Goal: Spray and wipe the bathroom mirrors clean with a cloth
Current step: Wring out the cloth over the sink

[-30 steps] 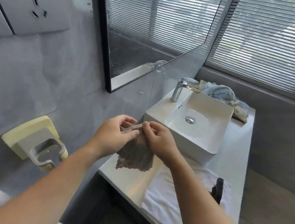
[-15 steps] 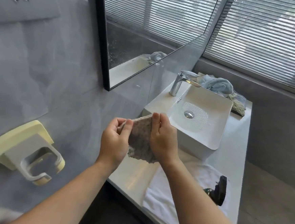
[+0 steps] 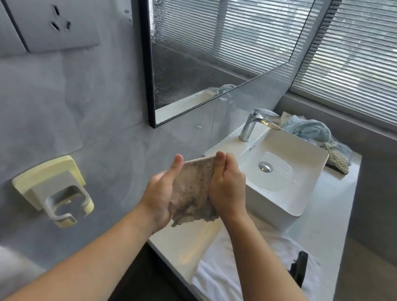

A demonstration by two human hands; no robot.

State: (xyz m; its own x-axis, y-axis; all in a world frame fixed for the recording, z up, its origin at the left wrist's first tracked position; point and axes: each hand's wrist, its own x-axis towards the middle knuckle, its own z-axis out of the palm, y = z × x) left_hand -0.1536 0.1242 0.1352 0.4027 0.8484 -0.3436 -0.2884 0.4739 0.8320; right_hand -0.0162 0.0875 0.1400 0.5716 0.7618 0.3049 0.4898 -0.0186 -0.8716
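1. The left hand (image 3: 163, 195) pinches the cloth (image 3: 193, 192). Its thumb lies straight up the left edge, and its other fingers are hidden behind the cloth. The right hand (image 3: 227, 190) holds the right edge with its fingers close together, pointing to 12 o'clock. Its thumb cannot be seen.
2. The cloth hangs in the air between the palms, just before the counter (image 3: 329, 220). Its top edge is taut and a ragged corner hangs loose at 6 o'clock.
3. The step looks like shaping the cloth into a pad. It goes best if the loose corner is folded up, so that one flat face fills one palm and no tail drags streaks.
4. The mirror (image 3: 213, 44), at 12 o'clock from the hands, carries droplets and seems already sprayed. The wipe should begin high beside the frame (image 3: 146, 51) and come down in overlapping strokes before the drops run.
5. The socket (image 3: 47, 12) sits at 10 o'clock, so the damp cloth should stay on the glass.
6. The basin (image 3: 271, 203) is at 2 o'clock and the towel (image 3: 220, 278) at 5 o'clock. A dark object (image 3: 299, 268) lies on the towel, but what it is cannot be told.
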